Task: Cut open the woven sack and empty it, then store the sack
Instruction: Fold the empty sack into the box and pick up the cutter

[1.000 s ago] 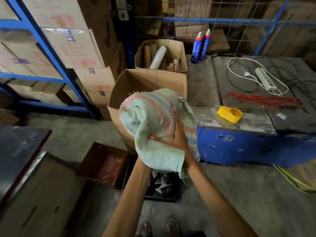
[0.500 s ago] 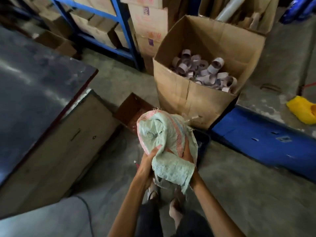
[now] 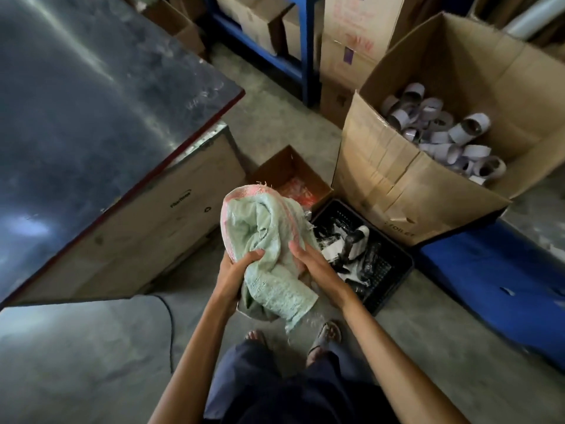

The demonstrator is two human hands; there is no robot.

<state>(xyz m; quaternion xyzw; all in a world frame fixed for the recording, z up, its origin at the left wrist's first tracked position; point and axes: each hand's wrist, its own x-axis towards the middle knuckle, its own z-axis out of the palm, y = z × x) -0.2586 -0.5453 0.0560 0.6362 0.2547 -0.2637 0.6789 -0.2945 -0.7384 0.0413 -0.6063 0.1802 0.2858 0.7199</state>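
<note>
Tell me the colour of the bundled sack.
Pale green sack with pink stripes, seen in the head view.

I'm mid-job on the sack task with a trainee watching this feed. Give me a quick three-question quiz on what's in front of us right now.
1. True or false: both hands hold the sack.
2. What lies in the big carton at upper right? A) cardboard cores B) bottles C) folded sacks
3. Fill in: directly beyond the right hand, on the floor, sits a black ____.

Key
1. True: the left hand grips the bunched sack from one side, and the right hand's fingers press on it from the other.
2. A: cardboard cores lie piled inside.
3. crate.
</note>
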